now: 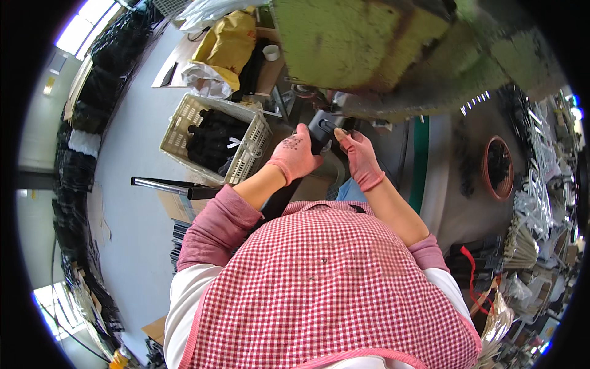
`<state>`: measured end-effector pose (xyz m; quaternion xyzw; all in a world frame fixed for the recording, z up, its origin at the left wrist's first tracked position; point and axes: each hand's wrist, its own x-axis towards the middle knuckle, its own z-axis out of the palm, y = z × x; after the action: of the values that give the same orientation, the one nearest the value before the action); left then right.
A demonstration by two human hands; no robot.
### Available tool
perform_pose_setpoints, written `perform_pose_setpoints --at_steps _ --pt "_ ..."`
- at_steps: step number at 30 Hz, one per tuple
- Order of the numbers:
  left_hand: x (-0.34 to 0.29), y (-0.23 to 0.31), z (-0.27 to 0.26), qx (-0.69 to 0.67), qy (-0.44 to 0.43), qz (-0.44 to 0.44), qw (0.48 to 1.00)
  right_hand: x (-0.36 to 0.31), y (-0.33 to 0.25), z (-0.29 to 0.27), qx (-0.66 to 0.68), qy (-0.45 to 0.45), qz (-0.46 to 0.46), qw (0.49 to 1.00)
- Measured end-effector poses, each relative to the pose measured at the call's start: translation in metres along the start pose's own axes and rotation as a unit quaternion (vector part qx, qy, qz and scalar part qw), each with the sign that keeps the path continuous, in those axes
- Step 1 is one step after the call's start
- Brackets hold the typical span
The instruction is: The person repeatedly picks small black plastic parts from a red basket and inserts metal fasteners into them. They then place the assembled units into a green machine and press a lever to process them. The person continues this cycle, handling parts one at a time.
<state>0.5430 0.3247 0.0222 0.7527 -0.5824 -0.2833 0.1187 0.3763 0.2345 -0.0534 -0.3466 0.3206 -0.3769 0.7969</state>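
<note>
My left hand (296, 155), in a pink glove, is closed around a long black bar-shaped part (324, 125). The part slants up from beside my apron, and its wider far end shows a curved dark shape on its face. My right hand (359, 156), also gloved in pink, is at that far end. Its thumb and finger are pinched together beside the part, and what lies between them is too small to make out. Just beyond both hands is the lower edge of a worn green machine (369, 49).
A beige plastic crate (252, 147) of black pieces stands left of my hands. Behind it lie a yellow bag (230, 43) and a white round cup-like thing (271, 52). A dark tube with a shiny end (163, 184) juts out at left. At right are a red basket (496, 167) and metal parts (531, 203).
</note>
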Motion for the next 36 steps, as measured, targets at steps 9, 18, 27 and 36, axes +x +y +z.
perform_pose_setpoints --at_steps 9,18,27,36 --pt "-0.004 -0.001 0.004 -0.039 0.016 -0.024 0.999 0.015 0.009 -0.032 0.013 -0.019 0.059 0.998" --pt "-0.009 -0.004 -0.014 -0.022 0.028 0.038 0.999 0.009 -0.003 -0.024 0.012 -0.08 0.009 0.997" --pt "-0.046 -0.022 0.032 -0.094 -0.185 0.138 0.968 -0.109 -0.006 -0.032 -0.067 -0.008 0.171 0.983" --pt "-0.088 -0.231 0.115 -0.664 -0.065 -0.367 0.648 -0.128 -0.007 -0.083 -0.138 0.105 0.264 0.949"
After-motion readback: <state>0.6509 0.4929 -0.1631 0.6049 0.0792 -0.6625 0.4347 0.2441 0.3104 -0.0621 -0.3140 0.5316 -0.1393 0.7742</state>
